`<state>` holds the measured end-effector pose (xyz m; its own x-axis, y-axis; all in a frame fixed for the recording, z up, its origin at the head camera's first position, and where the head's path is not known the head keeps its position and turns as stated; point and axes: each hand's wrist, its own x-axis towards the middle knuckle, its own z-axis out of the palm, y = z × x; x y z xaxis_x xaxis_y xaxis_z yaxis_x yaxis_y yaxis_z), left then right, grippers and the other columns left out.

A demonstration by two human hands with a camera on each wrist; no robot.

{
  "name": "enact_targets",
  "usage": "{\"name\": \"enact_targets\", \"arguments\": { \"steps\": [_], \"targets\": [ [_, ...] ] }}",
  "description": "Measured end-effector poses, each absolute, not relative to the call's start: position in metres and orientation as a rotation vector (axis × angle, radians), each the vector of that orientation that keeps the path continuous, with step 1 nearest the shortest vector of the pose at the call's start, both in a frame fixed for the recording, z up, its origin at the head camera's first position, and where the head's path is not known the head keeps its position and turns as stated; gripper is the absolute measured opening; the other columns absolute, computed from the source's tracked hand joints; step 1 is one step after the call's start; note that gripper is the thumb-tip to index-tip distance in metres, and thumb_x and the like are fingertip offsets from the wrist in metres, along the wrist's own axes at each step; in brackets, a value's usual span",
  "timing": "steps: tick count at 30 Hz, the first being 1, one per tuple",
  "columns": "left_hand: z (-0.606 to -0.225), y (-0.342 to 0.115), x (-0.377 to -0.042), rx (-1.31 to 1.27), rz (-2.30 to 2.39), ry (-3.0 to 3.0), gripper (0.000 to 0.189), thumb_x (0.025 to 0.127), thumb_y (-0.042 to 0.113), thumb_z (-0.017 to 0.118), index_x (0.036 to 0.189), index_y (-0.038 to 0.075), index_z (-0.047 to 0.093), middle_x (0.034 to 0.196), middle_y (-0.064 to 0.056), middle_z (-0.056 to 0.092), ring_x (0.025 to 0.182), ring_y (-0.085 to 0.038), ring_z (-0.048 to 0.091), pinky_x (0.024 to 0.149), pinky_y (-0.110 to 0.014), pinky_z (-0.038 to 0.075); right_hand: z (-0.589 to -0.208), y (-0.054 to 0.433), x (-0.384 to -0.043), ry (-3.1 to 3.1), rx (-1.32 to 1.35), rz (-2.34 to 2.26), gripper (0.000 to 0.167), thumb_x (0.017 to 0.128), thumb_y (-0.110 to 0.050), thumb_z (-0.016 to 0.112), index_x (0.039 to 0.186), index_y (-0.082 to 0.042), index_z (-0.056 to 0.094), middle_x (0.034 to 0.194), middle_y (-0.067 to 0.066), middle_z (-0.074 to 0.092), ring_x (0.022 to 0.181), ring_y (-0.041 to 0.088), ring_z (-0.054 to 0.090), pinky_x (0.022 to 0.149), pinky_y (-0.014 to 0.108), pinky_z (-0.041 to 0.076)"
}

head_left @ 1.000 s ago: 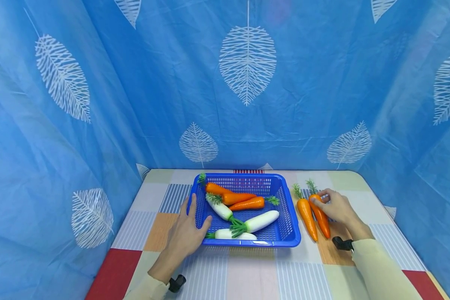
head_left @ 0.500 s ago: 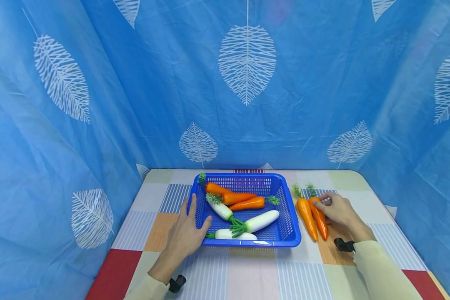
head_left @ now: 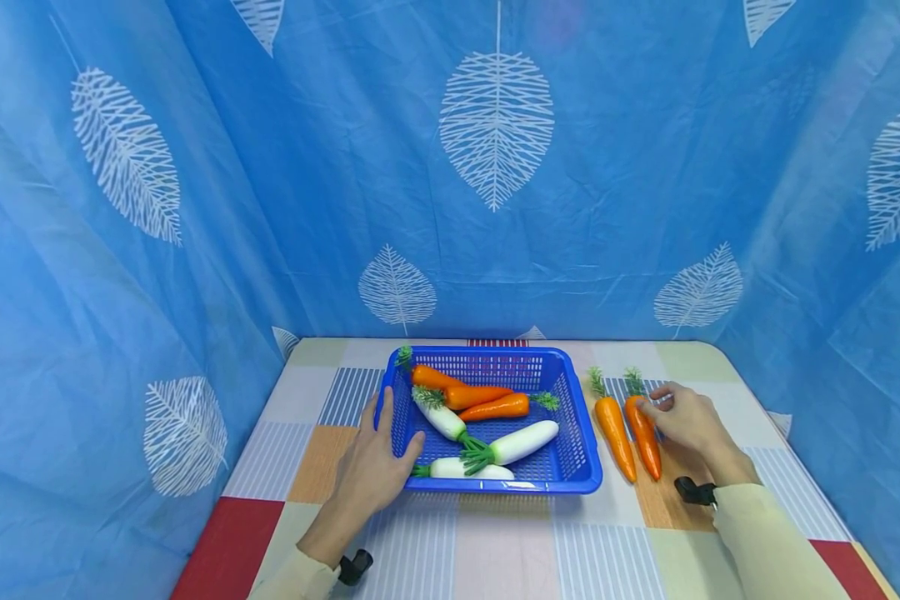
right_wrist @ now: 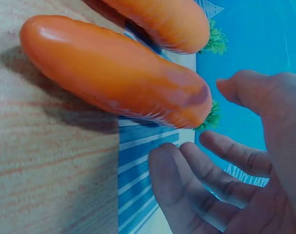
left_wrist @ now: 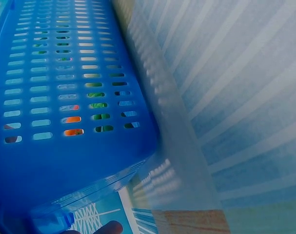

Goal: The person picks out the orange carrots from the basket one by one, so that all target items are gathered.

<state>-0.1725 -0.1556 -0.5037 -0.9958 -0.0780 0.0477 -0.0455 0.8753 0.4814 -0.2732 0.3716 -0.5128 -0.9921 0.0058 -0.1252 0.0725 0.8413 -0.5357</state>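
Two orange carrots lie side by side on the table, right of a blue plastic basket (head_left: 587,450). My right hand (head_left: 690,421) is just beside the right-hand carrot (head_left: 643,437); in the right wrist view its thumb and fingers stand apart, with a gap to that carrot (right_wrist: 113,73). The other carrot (head_left: 615,437) lies nearer the basket. My left hand (head_left: 375,462) rests at the basket's left rim, fingers extended and thumb spread over the front left corner. In the left wrist view, the basket's slotted wall (left_wrist: 65,165) hides most of that hand.
Inside the basket are three carrots (head_left: 480,397) at the back and three white radishes (head_left: 525,443) in front. A patchwork-patterned cloth (head_left: 502,550) covers the table. Blue curtains with white leaves (head_left: 330,167) enclose the back and sides.
The right-hand carrot has shifted slightly on the table and now lies a little further right. My right hand has let go of it and drawn slightly right. My left hand stays put.
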Motion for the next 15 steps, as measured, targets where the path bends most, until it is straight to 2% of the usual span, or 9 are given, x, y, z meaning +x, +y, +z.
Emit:
{"name": "enact_targets", "arguments": {
  "steps": [8,15],
  "targets": [
    [-0.504,-0.156,-0.173,0.085,-0.760,-2.979,0.099,0.115,0.057,0.065,0.189,0.015,0.015,0.192,-0.027,0.025,0.152,-0.058,0.064,0.106,-0.070,0.067,-0.502,0.363,-0.271,3.035,0.033,-0.821,0.055,0.112,-0.039,0.075,0.137,0.009,0.068,0.122,0.037,0.077,0.091,0.037,0.077,0.074,0.048,0.072],
    [-0.503,-0.157,-0.173,0.084,-0.761,-2.974,0.099,0.114,0.057,0.066,0.189,0.015,0.016,0.193,-0.027,0.024,0.152,-0.059,0.063,0.106,-0.070,0.068,-0.484,0.341,-0.271,3.077,-0.051,-0.828,0.050,0.111,-0.036,0.078,0.137,0.006,0.070,0.124,0.035,0.078,0.093,0.037,0.076,0.075,0.049,0.073]
  ]
}}
